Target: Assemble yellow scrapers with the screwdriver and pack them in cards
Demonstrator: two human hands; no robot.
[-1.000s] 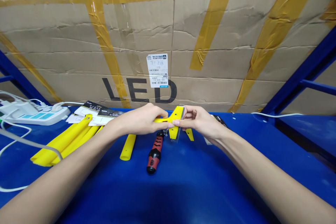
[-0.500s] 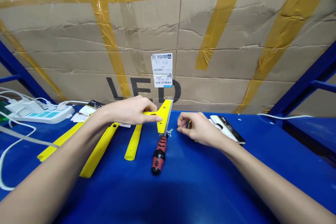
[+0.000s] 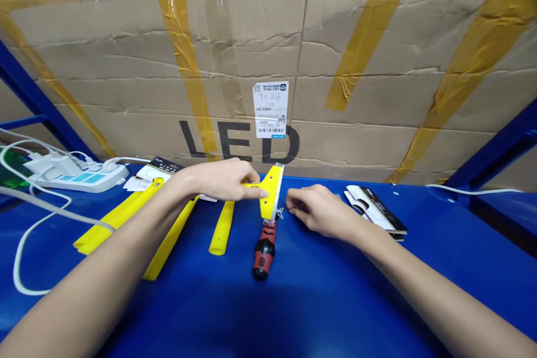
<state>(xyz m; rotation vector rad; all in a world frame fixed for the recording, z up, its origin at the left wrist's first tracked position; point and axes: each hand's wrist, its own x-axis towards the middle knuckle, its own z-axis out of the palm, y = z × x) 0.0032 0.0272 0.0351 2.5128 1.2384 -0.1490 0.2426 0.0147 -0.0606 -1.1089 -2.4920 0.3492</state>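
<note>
My left hand [image 3: 230, 179] grips the short stem of a yellow scraper head [image 3: 272, 193], which has a metal blade along its right edge. Right below the scraper head lies a screwdriver [image 3: 264, 251] with a red and black handle; its front end is hidden. Several small silver screws [image 3: 280, 213] lie close to the blade. My right hand [image 3: 314, 207] rests just right of them, fingers curled together, and what they hold, if anything, is hidden. Yellow handles, one tubular [image 3: 222, 229] and one long and flat [image 3: 170, 243], lie left, partly under my left forearm.
A white power strip [image 3: 90, 179] with plugs and cables sits at the left. Black-and-white packaging [image 3: 375, 215] lies on the right of the blue table [image 3: 319, 302]. Behind stands a large taped cardboard box [image 3: 235, 95], with blue metal posts [image 3: 499, 148] at the sides.
The whole view has shifted slightly, moving the scene right. My right hand has moved nearer the screws and its fingers have turned downward. The left hand keeps its grip on the scraper head.
</note>
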